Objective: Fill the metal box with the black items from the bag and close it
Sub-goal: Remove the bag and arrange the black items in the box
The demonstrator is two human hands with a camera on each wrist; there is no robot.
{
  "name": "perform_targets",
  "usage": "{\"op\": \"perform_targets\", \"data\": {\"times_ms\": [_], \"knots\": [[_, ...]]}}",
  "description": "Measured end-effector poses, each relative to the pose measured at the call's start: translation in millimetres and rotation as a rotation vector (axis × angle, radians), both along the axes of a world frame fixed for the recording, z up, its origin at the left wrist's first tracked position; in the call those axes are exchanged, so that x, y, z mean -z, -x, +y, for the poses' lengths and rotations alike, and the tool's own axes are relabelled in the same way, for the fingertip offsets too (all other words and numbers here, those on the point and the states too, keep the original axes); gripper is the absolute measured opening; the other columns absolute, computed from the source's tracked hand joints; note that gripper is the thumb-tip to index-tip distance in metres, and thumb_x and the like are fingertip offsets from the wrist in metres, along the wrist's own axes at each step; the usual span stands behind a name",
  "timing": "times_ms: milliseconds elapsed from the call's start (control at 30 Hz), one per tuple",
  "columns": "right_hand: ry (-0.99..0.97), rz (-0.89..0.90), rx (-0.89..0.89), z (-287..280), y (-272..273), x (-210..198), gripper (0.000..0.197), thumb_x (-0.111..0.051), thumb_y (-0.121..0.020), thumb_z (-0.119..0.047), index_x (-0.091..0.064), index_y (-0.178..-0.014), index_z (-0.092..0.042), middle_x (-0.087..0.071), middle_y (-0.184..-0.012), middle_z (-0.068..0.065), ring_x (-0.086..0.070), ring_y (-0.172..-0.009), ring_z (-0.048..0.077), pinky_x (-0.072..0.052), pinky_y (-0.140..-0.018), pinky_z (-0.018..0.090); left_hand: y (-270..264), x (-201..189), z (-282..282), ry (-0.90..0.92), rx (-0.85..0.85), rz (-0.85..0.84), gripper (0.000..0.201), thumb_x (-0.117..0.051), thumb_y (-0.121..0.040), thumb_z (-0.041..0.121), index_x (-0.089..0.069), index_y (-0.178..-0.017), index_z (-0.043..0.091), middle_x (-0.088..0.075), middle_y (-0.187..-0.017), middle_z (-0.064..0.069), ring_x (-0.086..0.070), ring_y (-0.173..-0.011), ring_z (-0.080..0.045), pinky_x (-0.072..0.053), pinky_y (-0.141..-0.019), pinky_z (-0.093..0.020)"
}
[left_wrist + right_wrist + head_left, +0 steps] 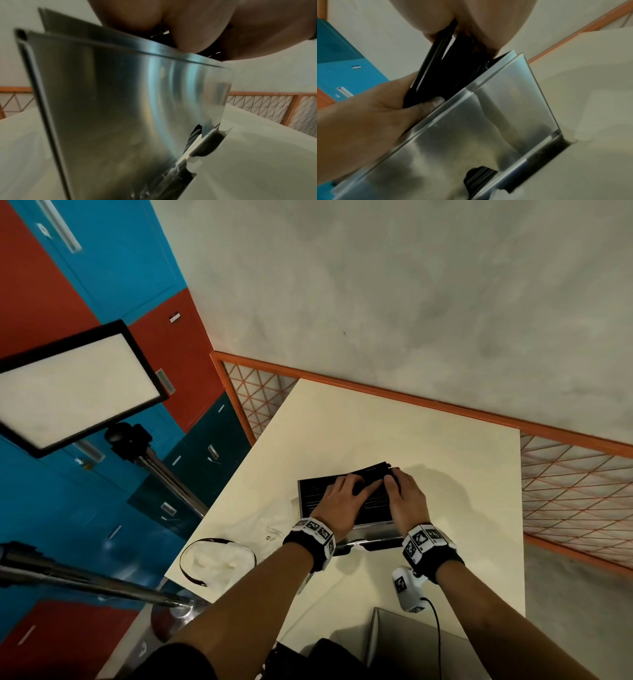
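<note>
The metal box (373,530) stands open on the cream table (445,440), and its shiny near wall (128,101) fills the left wrist view. A stack of flat black items (371,470) stands on edge inside it and rises above the rim at the far right. My left hand (346,491) grips the stack from above, its thumb (433,102) on the near face. My right hand (397,487) curls over the right end of the black items (447,67), beside the left hand. A notch low in the box wall (488,121) shows more black items.
A white bag (219,559) with a dark rim lies at the table's left front corner, clear plastic wrap (274,532) beside it. A dark shiny strip (376,542) lies against the box's near side. A white tagged device (407,590) with a cable and a grey box (411,642) sit nearer me. An orange mesh railing (565,491) borders the table.
</note>
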State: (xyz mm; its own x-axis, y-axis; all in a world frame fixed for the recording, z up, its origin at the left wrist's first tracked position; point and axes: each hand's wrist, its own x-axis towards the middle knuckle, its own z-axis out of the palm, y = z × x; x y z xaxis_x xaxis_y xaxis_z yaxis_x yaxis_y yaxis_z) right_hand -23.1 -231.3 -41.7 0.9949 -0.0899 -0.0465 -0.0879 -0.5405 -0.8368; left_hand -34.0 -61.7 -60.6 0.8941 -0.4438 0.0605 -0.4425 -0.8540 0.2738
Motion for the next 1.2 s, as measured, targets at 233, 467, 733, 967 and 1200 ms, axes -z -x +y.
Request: {"op": "perform_targets", "data": {"times_ms": [233,467,733,967,1200], "knots": [[-0.022,-0.023,0.066,-2.3,-7.8,-2.1,0.046,-0.041,-0.103,-0.034,-0.045,-0.141,-0.009,-0.045,-0.146,0.009,-0.045,-0.131,0.026,-0.033,-0.107,0.03,1.3,5.6,-0.5,0.092,-0.035,0.006,0.066,-0.051,-0.099,0.049,-0.028,-0.156,0.026,-0.038,-0.142,-0.009,-0.038,-0.128,-0.03,-0.041,-0.106,-0.046],[0.153,0.003,-0.152,9.1,3.2,15.8,0.052,-0.039,-0.102,-0.037,-0.037,-0.146,-0.007,-0.031,-0.154,0.008,-0.036,-0.138,0.024,-0.027,-0.114,0.029,2.6,11.5,20.8,0.099,-0.092,-0.054,0.08,-0.056,-0.09,0.061,-0.035,-0.152,0.014,-0.038,-0.147,-0.011,-0.038,-0.135,-0.03,-0.036,-0.115,-0.044],[0.087,-0.103,-0.043,-5.6,-7.0,0.7,0.044,-0.045,-0.101,-0.028,-0.046,-0.139,-0.006,-0.044,-0.142,0.01,-0.048,-0.126,0.028,-0.033,-0.103,0.024,-0.8,2.4,31.5,0.136,-0.248,-0.15,0.059,-0.06,-0.093,0.037,-0.041,-0.144,0.014,-0.038,-0.146,-0.01,-0.038,-0.132,-0.028,-0.038,-0.111,-0.041],[0.102,-0.056,-0.07,0.4,-9.2,2.6,0.047,-0.045,-0.101,-0.029,-0.041,-0.142,-0.007,-0.041,-0.145,0.01,-0.046,-0.129,0.029,-0.035,-0.107,0.03,-16.1,2.8,31.8,-0.005,-0.206,0.117,0.08,-0.055,-0.086,-0.005,-0.022,-0.157,0.009,-0.036,-0.155,-0.015,-0.025,-0.149,-0.034,-0.01,-0.124,-0.051],[0.034,-0.063,0.005,-10.4,-10.4,4.1,0.044,-0.046,-0.101,-0.028,-0.045,-0.14,-0.009,-0.045,-0.142,0.008,-0.047,-0.128,0.025,-0.034,-0.105,0.028,0.4,10.8,33.7,0.153,-0.094,-0.078,0.049,-0.048,-0.092,0.008,-0.052,-0.138,0.025,-0.057,-0.138,0.005,-0.046,-0.129,-0.02,-0.038,-0.106,-0.043]]}}
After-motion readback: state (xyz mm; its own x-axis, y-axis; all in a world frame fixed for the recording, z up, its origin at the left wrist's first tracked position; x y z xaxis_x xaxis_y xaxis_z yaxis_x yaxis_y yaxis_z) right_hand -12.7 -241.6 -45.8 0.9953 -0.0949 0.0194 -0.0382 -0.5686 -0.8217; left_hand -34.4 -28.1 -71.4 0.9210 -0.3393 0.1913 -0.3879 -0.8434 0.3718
